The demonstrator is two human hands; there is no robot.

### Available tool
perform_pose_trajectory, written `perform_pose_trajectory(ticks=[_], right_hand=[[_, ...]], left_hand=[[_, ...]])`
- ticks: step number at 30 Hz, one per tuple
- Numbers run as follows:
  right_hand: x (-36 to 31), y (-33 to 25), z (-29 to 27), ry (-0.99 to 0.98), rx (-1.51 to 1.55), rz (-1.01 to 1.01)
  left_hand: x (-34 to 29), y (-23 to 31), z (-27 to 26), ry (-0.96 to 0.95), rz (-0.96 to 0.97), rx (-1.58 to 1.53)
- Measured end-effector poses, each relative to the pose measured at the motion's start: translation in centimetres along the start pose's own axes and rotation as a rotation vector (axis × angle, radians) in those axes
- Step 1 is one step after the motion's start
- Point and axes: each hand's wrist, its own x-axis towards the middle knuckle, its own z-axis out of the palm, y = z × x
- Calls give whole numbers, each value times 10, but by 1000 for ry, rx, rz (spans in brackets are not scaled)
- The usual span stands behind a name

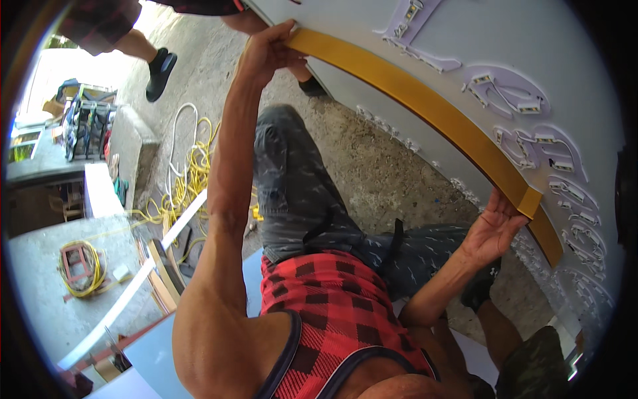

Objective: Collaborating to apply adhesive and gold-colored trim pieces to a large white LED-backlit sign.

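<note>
A long gold strip (425,96) runs along the edge of a white panel (465,33), bending across the view from upper left to lower right. My left hand (269,53) is closed on its upper-left end, thumb on top. Toward the other end, my right hand (490,229) grips the strip's near edge from below, with its fingers partly hidden. A short gold piece (530,202) crosses the strip just above that hand. Raised white letters (512,96) with small light modules and wires inside stand on the panel beyond the strip.
White shavings (392,126) line the panel's near edge. A yellow cord (199,159) lies tangled on the concrete floor at left, near a concrete block (133,139). Another person's black shoe (160,74) is at upper left; a camouflage-clad leg (535,362) is at lower right.
</note>
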Motion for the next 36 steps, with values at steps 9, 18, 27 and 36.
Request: perform_pose_trajectory(ticks=[9, 18, 27, 36], right_hand=[[6, 1, -4, -101, 153, -3], [4, 12, 6, 91, 99, -98], [4, 8, 9, 182, -15, -169], [27, 20, 10, 210, -104, -130]], left_hand=[[6, -6, 1, -175, -128, -217], [9, -6, -6, -170, -145, -254], [18, -5, 3, -276, -187, -244], [45, -11, 7, -202, -308, -202]])
